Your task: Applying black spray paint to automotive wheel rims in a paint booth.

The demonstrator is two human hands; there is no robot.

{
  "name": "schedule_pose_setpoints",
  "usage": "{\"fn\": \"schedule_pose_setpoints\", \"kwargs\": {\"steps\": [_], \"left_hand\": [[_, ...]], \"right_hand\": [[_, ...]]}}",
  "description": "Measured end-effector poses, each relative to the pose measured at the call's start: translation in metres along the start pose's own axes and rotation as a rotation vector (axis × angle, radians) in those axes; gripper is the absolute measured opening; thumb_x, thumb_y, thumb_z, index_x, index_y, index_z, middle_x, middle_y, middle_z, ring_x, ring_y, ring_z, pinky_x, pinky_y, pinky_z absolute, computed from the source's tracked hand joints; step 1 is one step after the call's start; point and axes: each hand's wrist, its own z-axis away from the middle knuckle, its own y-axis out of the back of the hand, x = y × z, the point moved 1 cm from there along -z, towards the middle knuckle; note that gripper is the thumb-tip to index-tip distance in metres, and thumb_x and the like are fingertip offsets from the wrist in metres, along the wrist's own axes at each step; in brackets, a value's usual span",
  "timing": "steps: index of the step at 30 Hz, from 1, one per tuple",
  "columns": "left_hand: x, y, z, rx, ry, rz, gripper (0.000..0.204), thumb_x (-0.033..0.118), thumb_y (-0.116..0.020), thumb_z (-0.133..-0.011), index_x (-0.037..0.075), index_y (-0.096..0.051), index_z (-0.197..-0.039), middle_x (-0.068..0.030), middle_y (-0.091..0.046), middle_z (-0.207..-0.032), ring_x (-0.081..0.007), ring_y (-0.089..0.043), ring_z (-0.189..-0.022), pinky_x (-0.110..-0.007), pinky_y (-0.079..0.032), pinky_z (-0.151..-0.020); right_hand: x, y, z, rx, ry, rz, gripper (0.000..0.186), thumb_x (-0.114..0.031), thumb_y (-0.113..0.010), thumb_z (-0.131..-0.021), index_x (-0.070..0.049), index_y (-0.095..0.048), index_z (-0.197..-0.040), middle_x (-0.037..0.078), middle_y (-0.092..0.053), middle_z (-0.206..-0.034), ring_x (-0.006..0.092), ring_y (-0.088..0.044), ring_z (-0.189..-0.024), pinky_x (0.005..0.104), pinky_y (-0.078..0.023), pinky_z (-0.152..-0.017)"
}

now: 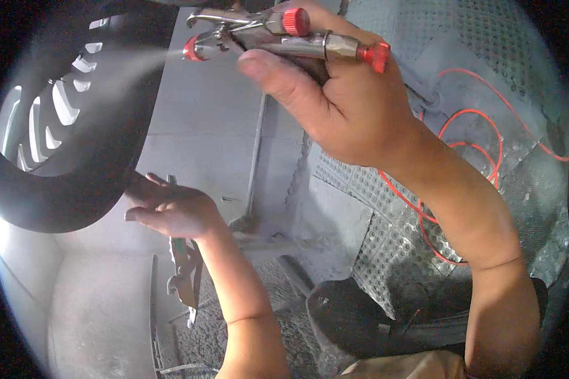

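My right hand (363, 104) is raised at upper centre, closed round a silver spray gun (284, 45) with red knobs and a red nozzle ring. A pale mist leaves the nozzle toward the left. It drifts across a large dark, curved part (63, 211) with a rounded rim and several bright slots cut through it. My left hand (180, 207) is lower down, gripping this part's lower right rim. Its fingertips blend into the dark surface and are partly hidden. The gun stays apart from the part.
A red hose (501, 136) loops over the studded floor mat (392, 252) on the right. Grey boards (202, 107) stand behind the hands. Below my left hand hangs a narrow metal and brown fixture (184, 278). A black, rounded object (344, 309) sits near the lower edge.
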Motion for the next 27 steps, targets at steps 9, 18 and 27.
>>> {"fn": "schedule_pose_setpoints", "kwargs": {"steps": [9, 18, 27], "left_hand": [[0.046, -0.047, 0.035, -0.300, 0.032, 0.661, 0.074, 0.057, -0.029, -0.106, 0.003, -0.026, -0.156, -0.0131, -0.027, -0.163, -0.0195, -0.016, -0.154, -0.044, -0.008, -0.127], [0.130, -0.083, 0.072, -0.389, -0.213, 0.427, 0.084, 0.061, -0.027, -0.103, -0.006, -0.025, -0.154, -0.0169, -0.021, -0.166, -0.0185, -0.003, -0.156, -0.046, 0.000, -0.127], [0.031, -0.054, 0.027, 0.044, -0.133, 0.051, 0.066, 0.049, -0.041, -0.106, 0.000, -0.034, -0.151, -0.0135, -0.032, -0.160, -0.0211, -0.028, -0.149, -0.040, -0.020, -0.126]], "right_hand": [[0.006, -0.001, 0.006, -0.024, -0.143, -0.042, 0.018, -0.017, -0.062, -0.100, 0.000, -0.068, -0.102, 0.003, -0.069, -0.083, 0.0071, -0.051, -0.056, 0.0260, -0.042, -0.054], [-0.002, -0.002, 0.007, -0.073, -0.171, -0.219, 0.019, -0.021, -0.061, -0.102, -0.002, -0.063, -0.104, -0.002, -0.061, -0.074, 0.0036, -0.050, -0.061, 0.0231, -0.041, -0.055], [-0.009, 0.009, -0.008, -0.015, -0.121, -0.076, 0.019, -0.025, -0.065, -0.098, -0.006, -0.070, -0.101, 0.008, -0.066, -0.088, 0.0212, -0.063, -0.074, 0.0338, -0.050, -0.068]]}}
